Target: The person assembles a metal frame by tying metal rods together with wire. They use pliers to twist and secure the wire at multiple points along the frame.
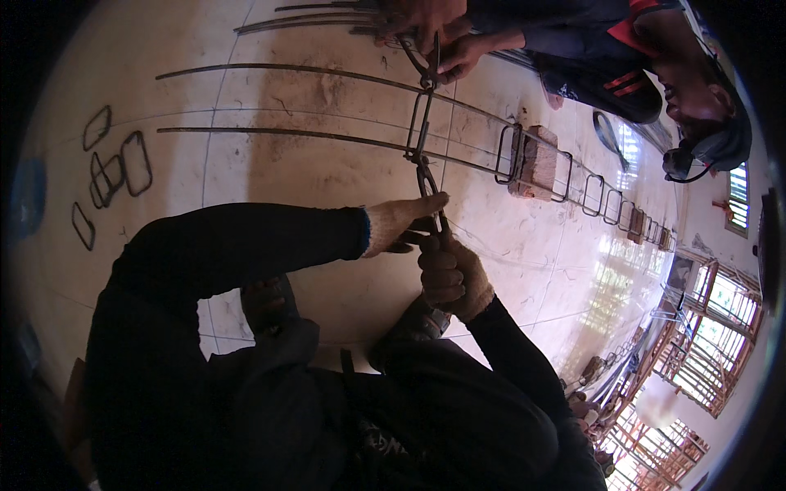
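My right hand (453, 274), in a tan work glove, is wrapped round the lower handle end of dark pincers (426, 178). Higher up the handles, my gloved left hand (397, 224) closes on the same pincers. Their jaws meet the near long steel bar (286, 132) where a rectangular wire stirrup (420, 123) crosses it. Any tie wire there is too small to make out. Opposite me, a co-worker's hands (458, 57) work another pair of pincers (416, 59) at the stirrup's far side, on the far long bar (311, 70).
More stirrups (594, 195) stand along the bars to the right, which rest on a brick block (536, 162). Several loose stirrups (105, 178) lie on the tiled floor (327, 176) at left. A co-worker (696, 98) crouches across. Further bars (307, 20) lie at the far side.
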`<action>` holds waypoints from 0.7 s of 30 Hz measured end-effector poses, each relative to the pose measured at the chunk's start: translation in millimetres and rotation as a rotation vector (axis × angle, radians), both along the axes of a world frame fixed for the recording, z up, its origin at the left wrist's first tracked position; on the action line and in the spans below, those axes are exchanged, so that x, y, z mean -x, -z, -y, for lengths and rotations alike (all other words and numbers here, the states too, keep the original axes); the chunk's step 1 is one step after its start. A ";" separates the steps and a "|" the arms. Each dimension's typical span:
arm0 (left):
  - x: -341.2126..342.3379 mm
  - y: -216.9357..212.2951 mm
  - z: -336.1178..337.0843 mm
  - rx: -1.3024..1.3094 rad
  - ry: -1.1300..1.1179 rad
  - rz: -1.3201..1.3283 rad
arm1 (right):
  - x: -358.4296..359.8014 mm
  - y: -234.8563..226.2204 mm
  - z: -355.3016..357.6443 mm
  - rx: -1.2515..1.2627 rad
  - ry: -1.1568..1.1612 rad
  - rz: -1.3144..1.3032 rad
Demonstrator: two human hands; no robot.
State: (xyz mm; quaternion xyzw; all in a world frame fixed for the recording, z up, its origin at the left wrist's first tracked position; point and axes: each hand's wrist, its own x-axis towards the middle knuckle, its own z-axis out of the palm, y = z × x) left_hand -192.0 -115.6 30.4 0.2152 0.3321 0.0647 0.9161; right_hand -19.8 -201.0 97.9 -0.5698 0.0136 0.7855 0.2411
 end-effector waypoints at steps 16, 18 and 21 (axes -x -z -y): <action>-31.5 -3.4 -1.4 -0.080 -0.067 -0.300 | -17.6 23.3 2.7 -0.042 0.096 -0.377; -29.7 4.8 -5.1 -0.049 -0.074 -0.199 | -12.9 31.1 6.3 -0.246 -0.060 -0.206; -29.7 -3.4 -7.3 0.032 -0.154 -0.201 | 2.3 42.8 11.6 -0.547 -0.288 0.053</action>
